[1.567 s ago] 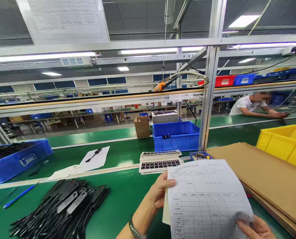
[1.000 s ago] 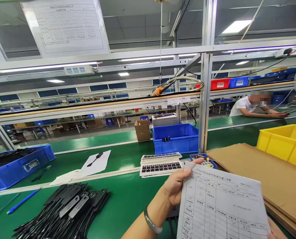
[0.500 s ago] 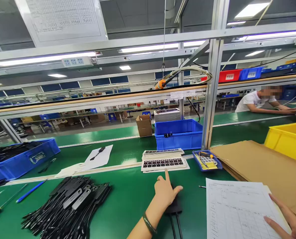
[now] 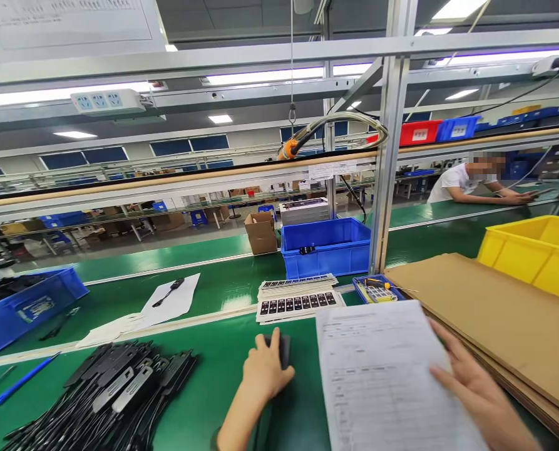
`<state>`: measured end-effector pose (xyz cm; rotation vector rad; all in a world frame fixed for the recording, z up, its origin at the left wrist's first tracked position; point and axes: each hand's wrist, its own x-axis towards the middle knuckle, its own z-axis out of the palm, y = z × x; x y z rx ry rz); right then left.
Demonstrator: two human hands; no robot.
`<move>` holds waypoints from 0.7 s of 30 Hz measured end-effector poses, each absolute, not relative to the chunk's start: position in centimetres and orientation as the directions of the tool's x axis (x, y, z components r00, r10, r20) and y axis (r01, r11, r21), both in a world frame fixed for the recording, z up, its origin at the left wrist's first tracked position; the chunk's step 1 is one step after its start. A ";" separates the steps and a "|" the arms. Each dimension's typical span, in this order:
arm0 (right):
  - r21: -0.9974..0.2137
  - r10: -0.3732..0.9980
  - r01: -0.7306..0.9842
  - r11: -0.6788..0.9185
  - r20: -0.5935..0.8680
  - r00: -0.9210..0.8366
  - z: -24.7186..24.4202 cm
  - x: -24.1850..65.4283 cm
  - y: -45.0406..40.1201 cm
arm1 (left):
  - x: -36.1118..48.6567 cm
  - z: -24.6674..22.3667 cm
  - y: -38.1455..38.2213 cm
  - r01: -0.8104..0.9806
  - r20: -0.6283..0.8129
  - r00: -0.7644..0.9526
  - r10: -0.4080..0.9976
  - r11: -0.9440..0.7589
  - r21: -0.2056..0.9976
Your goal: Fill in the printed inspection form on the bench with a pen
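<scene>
My left hand [image 4: 264, 371] is closed over a flat black device [image 4: 284, 352] on the green bench, its thumb and fingers at the device's edges. Most of the device is hidden under the hand. Printed sheets of paper [image 4: 377, 369] are gripped at their right edge by my right hand [image 4: 471, 391], thumb on top. Beyond my left hand lie sheets of black labels [image 4: 298, 304] in rows. To the left is a heap of black cabled devices [image 4: 119, 388], two with a grey face upward.
A blue bin [image 4: 326, 250] and a small blue tray of tools [image 4: 377, 289] stand behind. Brown cardboard sheets [image 4: 490, 319] and a yellow bin [image 4: 533, 250] are at right. A blue pen [image 4: 23, 381] lies left. A person [image 4: 471, 181] sits across the benches.
My right hand has brought the papers leftward over the bench. My left hand has moved left with the black device, its index finger less stretched. The camera view has shifted right.
</scene>
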<state>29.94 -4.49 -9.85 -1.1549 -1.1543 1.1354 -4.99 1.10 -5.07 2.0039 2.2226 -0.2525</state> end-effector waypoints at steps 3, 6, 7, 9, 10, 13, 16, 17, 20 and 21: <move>-0.955 0.977 0.205 0.215 0.210 -0.044 -10.4 25.1 -1.0 | -9.5 -4.9 0.7 0.981 -0.216 -0.186 0.958 0.169 -0.096; -0.835 0.958 0.471 0.284 0.261 -0.114 -12.2 21.6 2.0 | -12.9 -5.4 0.6 0.963 -0.209 -0.255 0.944 0.229 -0.143; -0.807 0.958 0.516 0.287 0.251 -0.139 -12.7 20.8 2.8 | -13.6 -5.7 0.5 0.957 -0.204 -0.274 0.940 0.245 -0.153; -0.751 0.960 0.598 0.281 0.212 -0.184 -13.1 19.9 4.1 | -14.6 -6.2 0.4 0.947 -0.190 -0.305 0.933 0.276 -0.163; -0.708 0.962 0.652 0.272 0.193 -0.192 -12.9 19.8 4.6 | -14.9 -6.5 0.4 0.943 -0.185 -0.316 0.931 0.287 -0.166; -0.542 0.979 0.819 0.188 0.166 -0.115 -11.0 20.9 6.6 | -15.2 -7.4 0.3 0.940 -0.186 -0.326 0.927 0.296 -0.171; -0.373 0.988 0.928 0.023 0.151 0.036 -8.6 23.4 9.4 | -15.0 -7.7 0.2 0.938 -0.197 -0.331 0.923 0.300 -0.173; -0.323 0.988 0.946 -0.034 0.131 0.080 -8.0 24.2 10.4 | -14.8 -7.6 0.1 0.936 -0.188 -0.336 0.923 0.304 -0.178; -0.213 0.987 0.968 -0.132 0.061 0.148 -7.4 26.1 12.7 | -13.2 -6.5 -1.0 0.943 -0.107 -0.299 0.948 0.277 -0.184; -0.193 0.987 0.971 -0.143 0.048 0.155 -7.5 26.4 13.2 | -12.4 -6.0 -1.6 0.960 -0.090 -0.247 0.965 0.231 -0.159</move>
